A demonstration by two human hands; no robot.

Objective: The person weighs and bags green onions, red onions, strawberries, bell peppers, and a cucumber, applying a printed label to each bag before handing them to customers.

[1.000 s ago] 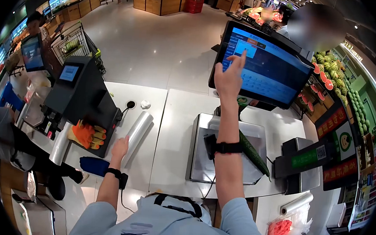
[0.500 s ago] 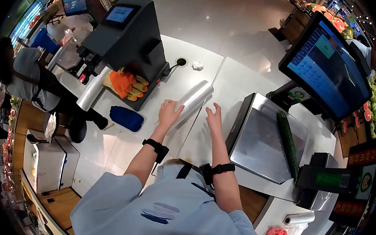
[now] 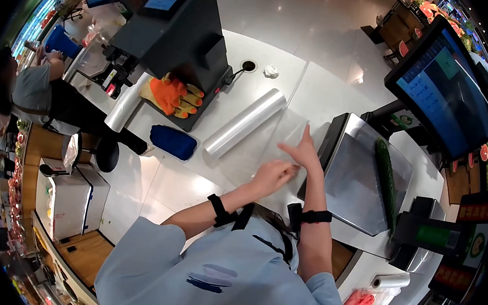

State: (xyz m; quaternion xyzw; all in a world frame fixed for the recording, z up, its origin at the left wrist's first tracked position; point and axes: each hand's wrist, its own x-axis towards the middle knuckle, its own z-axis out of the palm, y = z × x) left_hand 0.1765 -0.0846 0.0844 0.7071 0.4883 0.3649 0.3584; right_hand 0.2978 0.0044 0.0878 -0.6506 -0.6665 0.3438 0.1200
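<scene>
On the white counter a roll of clear plastic bags [image 3: 245, 124] lies slantwise, with a thin clear plastic bag [image 3: 265, 140] drawn off its right side. My left hand [image 3: 273, 179] is closed at the near end of this film, fingers curled in a pinch on it. Just right of it, my right hand [image 3: 304, 151] is open over the film's right edge, index finger stretched forward and thumb out to the side. To the right, a long green cucumber [image 3: 386, 178] rests on the metal scale plate [image 3: 356, 178].
A dark machine [image 3: 173, 38] with a small screen stands back left, orange-yellow gloves [image 3: 174, 95] on its base. A blue pouch [image 3: 173, 142] lies before it, another roll [image 3: 126, 103] beside it. Crumpled paper [image 3: 271, 71] sits farther back. A touchscreen monitor [image 3: 447, 88] rises right. A co-worker [image 3: 37, 90] stands left.
Clear film now extends rightward from the roll. My left hand has moved off the roll, right and toward me, and closed. My right hand has shifted right, and the view has turned slightly.
</scene>
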